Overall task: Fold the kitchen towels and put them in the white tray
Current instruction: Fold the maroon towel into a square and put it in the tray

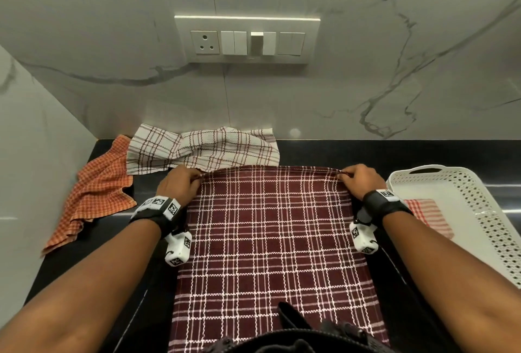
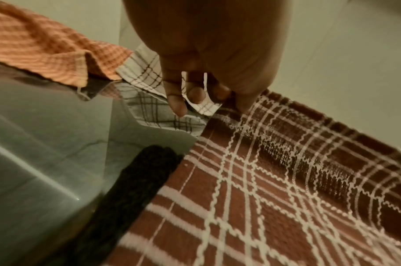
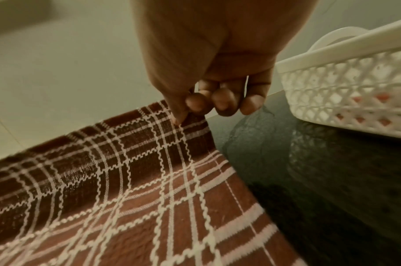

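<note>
A maroon checked towel (image 1: 270, 240) (image 2: 274, 189) (image 3: 126, 189) lies spread on the black counter, its near end hanging over the front edge. My left hand (image 1: 194, 179) (image 2: 227, 100) pinches its far left corner, and my right hand (image 1: 348, 176) (image 3: 183, 115) pinches its far right corner; both corners are lifted slightly off the counter. A white perforated tray (image 1: 462, 183) (image 3: 345, 93) stands at the right with a folded red striped towel (image 1: 428, 216) inside. A white checked towel (image 1: 203, 149) (image 2: 147, 72) and an orange checked towel (image 1: 95, 192) (image 2: 46, 48) lie crumpled at the back left.
A marble wall with a switch panel (image 1: 246, 40) rises behind the black counter (image 1: 352, 152). A pale side wall (image 1: 36, 141) closes off the left. The tray sits close to the towel's right edge.
</note>
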{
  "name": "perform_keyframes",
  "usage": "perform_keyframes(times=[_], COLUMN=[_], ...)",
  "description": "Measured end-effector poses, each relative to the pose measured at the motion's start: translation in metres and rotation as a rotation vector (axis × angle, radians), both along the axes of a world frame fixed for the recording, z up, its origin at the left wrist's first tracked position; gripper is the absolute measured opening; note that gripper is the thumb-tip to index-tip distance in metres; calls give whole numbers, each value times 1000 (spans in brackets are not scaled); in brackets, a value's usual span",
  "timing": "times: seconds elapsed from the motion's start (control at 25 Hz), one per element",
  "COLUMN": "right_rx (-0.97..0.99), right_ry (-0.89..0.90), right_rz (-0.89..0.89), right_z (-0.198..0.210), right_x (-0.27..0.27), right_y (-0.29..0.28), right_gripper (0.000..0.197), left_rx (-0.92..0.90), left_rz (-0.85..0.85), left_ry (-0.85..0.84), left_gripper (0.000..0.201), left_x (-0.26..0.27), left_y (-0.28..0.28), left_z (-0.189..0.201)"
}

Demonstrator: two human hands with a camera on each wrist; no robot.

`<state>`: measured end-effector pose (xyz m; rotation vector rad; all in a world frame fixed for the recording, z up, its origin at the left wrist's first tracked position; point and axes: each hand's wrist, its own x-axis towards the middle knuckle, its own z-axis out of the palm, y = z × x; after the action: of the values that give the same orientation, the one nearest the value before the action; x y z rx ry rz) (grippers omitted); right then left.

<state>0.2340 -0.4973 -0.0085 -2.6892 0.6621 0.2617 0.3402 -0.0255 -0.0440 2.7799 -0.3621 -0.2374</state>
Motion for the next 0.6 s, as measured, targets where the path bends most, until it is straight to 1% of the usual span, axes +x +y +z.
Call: perform_keyframes(times=[0.04,0.08,0.12,0.2,0.24,0.28,0.32,0.4,0.52,0.6], right_rx=[47,142,289,610,732,812,869,965,1089,1119], right_ry=[-29,-79,-149,-269,-305,-325,-336,-351,-358,-352], right_rz=[-22,-46,-82,-196,-256,-308,-350,-424,-550,-602], right_z=[1,2,2,0,-3,-6,-10,-18,-29,-37], right_x=[-11,-23,-36,-66,-83,-101,-120,-162,-220,-246], right_y=[-2,-2,-1,5,9,14,19,30,46,57], right_gripper=[21,20,20,23,24,23,23,23,24,24], left_rx=[-36,-90,-193,-519,-672,-792,-876,-986,-1082,-1147], left_rz=[52,95,128,195,259,335,407,513,582,600], left_ry=[7,22,56,191,275,357,423,524,580,626], left_gripper=[17,20,22,28,29,28,28,29,35,35], left_x=[-11,-24,-38,-72,-93,-114,-136,-179,-230,-256], left_y=[6,12,16,20,22,23,24,30,40,43], left_z=[4,6,9,10,10,9,9,5,-1,-5])
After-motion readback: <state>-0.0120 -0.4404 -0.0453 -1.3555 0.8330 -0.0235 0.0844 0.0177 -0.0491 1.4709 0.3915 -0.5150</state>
